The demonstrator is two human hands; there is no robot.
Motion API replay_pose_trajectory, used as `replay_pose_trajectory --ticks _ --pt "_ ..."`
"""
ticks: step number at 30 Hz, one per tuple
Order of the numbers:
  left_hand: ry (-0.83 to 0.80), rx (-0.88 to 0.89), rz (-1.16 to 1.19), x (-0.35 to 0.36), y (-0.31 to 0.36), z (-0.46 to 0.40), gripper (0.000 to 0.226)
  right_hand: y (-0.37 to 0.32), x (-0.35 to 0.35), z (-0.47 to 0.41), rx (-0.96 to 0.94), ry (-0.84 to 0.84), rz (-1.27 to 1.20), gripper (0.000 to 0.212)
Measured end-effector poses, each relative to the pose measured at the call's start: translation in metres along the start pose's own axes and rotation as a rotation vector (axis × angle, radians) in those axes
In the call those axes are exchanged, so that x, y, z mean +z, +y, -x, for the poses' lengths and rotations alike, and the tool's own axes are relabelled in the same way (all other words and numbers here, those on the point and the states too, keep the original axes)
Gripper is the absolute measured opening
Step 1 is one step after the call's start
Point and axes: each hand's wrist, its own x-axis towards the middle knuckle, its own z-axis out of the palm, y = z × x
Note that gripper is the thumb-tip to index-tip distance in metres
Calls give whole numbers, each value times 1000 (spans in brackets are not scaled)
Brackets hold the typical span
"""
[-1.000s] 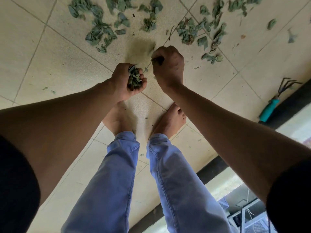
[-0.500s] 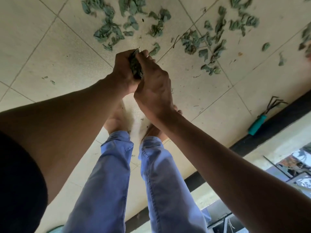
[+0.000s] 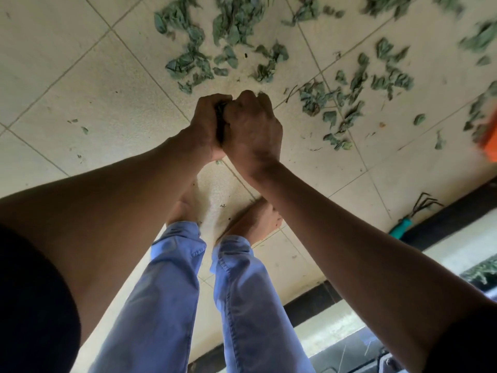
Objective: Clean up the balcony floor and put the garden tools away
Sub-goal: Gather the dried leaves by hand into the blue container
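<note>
Together, left hand (image 3: 205, 127) and right hand (image 3: 252, 127) clamp a wad of leaves (image 3: 221, 122) (mostly hidden) above the tiled floor (image 3: 107, 84).

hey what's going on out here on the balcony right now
A person stands barefoot on the tiled floor, looking down at their hands. The left hand and right hand are pressed together around a clump of leaves. Many more loose leaves lie scattered on the tiles ahead. A hand rake with a teal handle lies untouched by the dark edge strip at the right.
</note>
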Motion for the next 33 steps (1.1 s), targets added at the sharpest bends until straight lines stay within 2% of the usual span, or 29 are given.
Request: replay_pose_trajectory --ticks 3,9,13,19,24,27,33 --pt "51 15 24 -1 4 -5 39 0 -1 -5 -67 23 99 4" --pt "68 69 167 -2 16 -20 37 24 -18 -20 -104 52 130 21" --pt "58 69 214 -8 18 -33 45 69 2 -55 -63 -22 192 39" --pt "16 40 129 -16 10 -33 36 96 17 -103 -51 -183 261 59" --pt "6 33 103 -25 3 -29 38 90 16 -108 -83 -295 310 57" --pt "20 32 100 -28 -1 -27 38 94 21 -97 -103 -295 296 54" --pt "29 23 70 -34 -10 -27 41 105 36 -76 -294 -285 219 24"
